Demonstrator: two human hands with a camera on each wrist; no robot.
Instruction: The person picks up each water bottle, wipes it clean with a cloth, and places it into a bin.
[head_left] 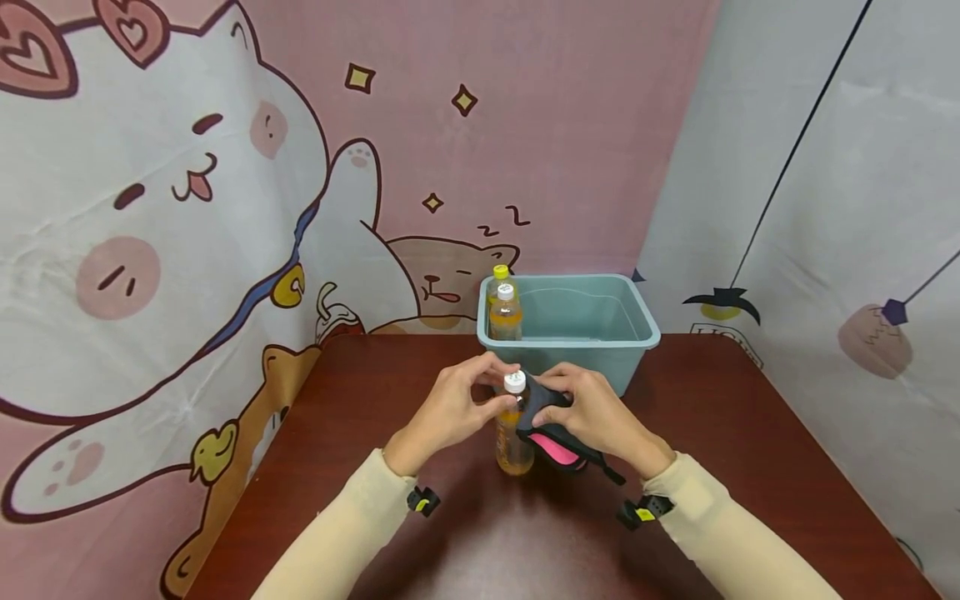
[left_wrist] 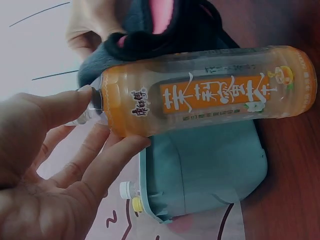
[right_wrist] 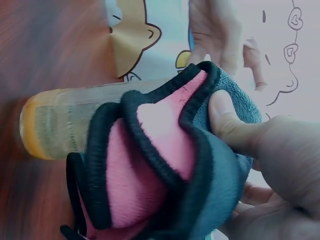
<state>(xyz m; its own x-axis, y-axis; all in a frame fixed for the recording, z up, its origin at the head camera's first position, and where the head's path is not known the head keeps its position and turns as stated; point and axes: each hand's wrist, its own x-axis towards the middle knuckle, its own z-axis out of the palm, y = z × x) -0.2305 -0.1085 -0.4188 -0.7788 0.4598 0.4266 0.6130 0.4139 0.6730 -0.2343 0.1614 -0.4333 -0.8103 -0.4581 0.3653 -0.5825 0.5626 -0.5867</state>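
A clear bottle with an orange label and white cap [head_left: 514, 450] stands upright on the table in front of the bin. My left hand [head_left: 446, 408] pinches its neck just below the cap, thumb on the near side. In the left wrist view the label [left_wrist: 215, 95] carries white characters. My right hand [head_left: 596, 410] grips a folded cloth [head_left: 557, 448], grey outside and pink inside with black edging. The cloth lies against the bottle's right side, near the neck. In the right wrist view the thumb presses on the cloth [right_wrist: 160, 145], which covers the bottle's upper part.
Behind the hands a light blue bin [head_left: 570, 343] sits on the dark red-brown table [head_left: 712, 467]. Two bottles stand in its left end, one white-capped [head_left: 506, 317] and one yellow-capped [head_left: 500, 273]. A cartoon-printed cloth backdrop [head_left: 585, 150] hangs behind and at the sides.
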